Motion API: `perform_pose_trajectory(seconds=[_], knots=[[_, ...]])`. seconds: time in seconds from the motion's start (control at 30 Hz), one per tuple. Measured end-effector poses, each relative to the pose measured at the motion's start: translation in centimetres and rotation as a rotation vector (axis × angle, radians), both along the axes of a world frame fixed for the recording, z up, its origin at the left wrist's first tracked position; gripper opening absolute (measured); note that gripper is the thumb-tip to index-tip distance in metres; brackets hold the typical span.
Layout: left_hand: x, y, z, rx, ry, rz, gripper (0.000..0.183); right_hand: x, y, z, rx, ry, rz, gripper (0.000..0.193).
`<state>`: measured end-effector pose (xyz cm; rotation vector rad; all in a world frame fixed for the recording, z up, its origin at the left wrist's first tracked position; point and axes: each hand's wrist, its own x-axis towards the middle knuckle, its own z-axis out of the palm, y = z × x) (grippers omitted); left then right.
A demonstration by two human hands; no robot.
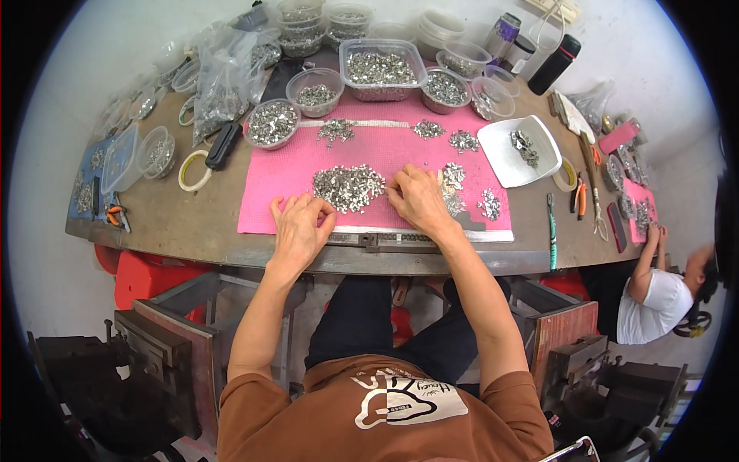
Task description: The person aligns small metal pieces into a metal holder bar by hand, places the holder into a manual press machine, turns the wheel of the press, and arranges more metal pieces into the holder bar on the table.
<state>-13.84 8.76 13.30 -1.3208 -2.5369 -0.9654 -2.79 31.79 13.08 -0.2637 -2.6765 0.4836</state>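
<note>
Centrally in the head view, the large pile of small silvery metal pieces lies on a pink mat, between the person's two hands. The left hand rests at the pile's lower left edge, its fingers bent and spread, thumb and forefinger near each other; whether they pinch a piece I cannot tell. The right hand is at the pile's right edge, fingers curled downward with the tips partly hidden, so its grip cannot be told either. Smaller metal heaps lie along the mat's far and right parts. A white square tray with some pieces in it overlaps the mat's far right corner. Beyond stands a rectangular clear tub full of pieces, flanked by round plastic tubs. Orange-handled pliers lie to the right, and farther right a co-worker sits.
</note>
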Motion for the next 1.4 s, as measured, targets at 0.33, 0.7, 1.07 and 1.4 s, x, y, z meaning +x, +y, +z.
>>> perform_pose_trajectory(seconds=[0.33,0.7,1.07,1.4], knots=[[2.6,2.5,0.8,0.109,0.039,-0.119,0.007,0.4,1.1,-0.7,0.001,0.056,0.106,0.008],[7.8,7.4,-0.9,0.23,0.027,-0.448,0.013,1.6,2.6,0.3,-0.112,0.119,0.147,0.007],[8.0,7.8,-0.8,0.195,0.1,-0.442,0.015,11.2,-0.1,1.3,-0.259,0.166,0.106,0.016],[2.0,6.2,-0.2,0.167,0.154,-0.173,0.008,11.7,-0.8,0.6,-0.018,0.211,0.13,0.018]])
